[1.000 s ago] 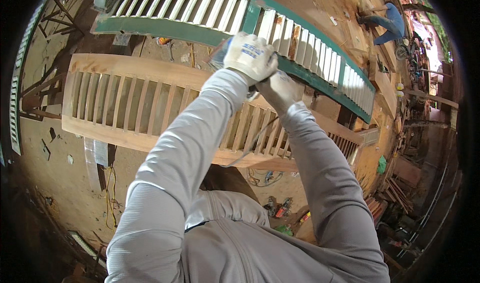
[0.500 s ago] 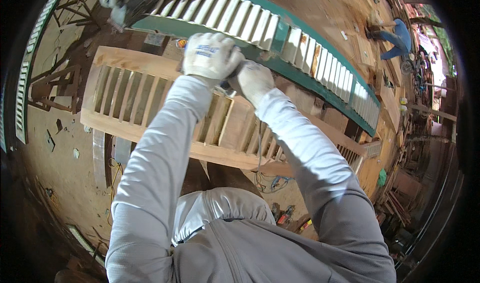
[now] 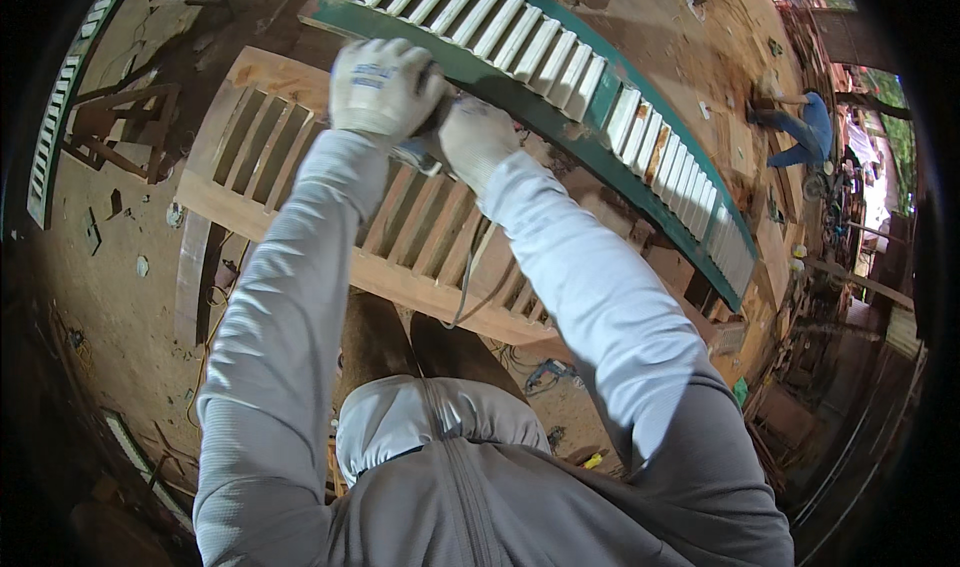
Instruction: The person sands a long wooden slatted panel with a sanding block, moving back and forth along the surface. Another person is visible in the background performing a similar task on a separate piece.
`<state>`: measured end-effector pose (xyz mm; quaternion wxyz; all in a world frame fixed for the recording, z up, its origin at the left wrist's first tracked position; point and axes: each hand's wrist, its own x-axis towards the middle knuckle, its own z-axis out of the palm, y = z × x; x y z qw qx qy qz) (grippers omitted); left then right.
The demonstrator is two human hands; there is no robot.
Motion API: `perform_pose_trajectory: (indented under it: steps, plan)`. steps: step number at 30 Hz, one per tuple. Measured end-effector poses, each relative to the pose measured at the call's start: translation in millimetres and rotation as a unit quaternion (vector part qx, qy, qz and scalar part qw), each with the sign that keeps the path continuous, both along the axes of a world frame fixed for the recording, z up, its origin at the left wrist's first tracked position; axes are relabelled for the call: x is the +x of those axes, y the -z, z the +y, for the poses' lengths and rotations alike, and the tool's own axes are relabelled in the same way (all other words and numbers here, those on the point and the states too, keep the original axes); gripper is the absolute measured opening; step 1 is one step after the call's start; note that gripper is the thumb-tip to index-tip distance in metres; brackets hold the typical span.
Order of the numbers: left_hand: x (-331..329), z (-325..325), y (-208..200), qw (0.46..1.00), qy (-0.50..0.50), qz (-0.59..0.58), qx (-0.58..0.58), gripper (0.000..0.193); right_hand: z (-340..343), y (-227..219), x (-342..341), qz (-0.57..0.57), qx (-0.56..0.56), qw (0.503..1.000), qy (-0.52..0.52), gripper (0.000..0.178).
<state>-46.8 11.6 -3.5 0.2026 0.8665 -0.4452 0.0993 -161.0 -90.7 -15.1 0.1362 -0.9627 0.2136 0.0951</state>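
Note:
My left hand (image 3: 385, 89), in a white glove, is closed over the top of a corded power tool (image 3: 417, 157). Close beside it, my gloved right hand (image 3: 476, 143) grips the same tool. Most of its body is hidden under my hands, so its exact kind is unclear. Its dark cord (image 3: 468, 267) hangs down across the slats. The tool is at the far rail of a bare wooden louvered shutter (image 3: 420, 285), which lies across in front of me. Just beyond lies a green-framed louvered shutter (image 3: 545, 113) with white slats.
Another green-edged louvered panel (image 3: 62, 107) stands at the far left, near a brown wooden frame (image 3: 125, 132). A blue power tool (image 3: 548, 371) lies on the floor by my legs. At the far right, a person in blue (image 3: 805, 132) bends over planks.
Both my hands and the power tool have moved left along the wooden shutter. The view has shifted. A gloved hand at the upper left, beside the green shutter's end, is out of view now.

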Motion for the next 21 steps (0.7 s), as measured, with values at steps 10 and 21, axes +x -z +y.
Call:
perform_pose_trajectory:
  steps: [10,21]
  plan:
    - [-181.5,-103.7,-10.8,0.963,0.22,0.128,0.082,0.036,-74.9,0.5,-223.6,0.028,0.061,0.984,0.164,0.046]
    - [-151.3,-61.0,4.5,0.974,0.179,0.124,-0.056,0.031,-37.7,-18.2,-174.4,-0.012,0.179,0.962,0.205,0.035]
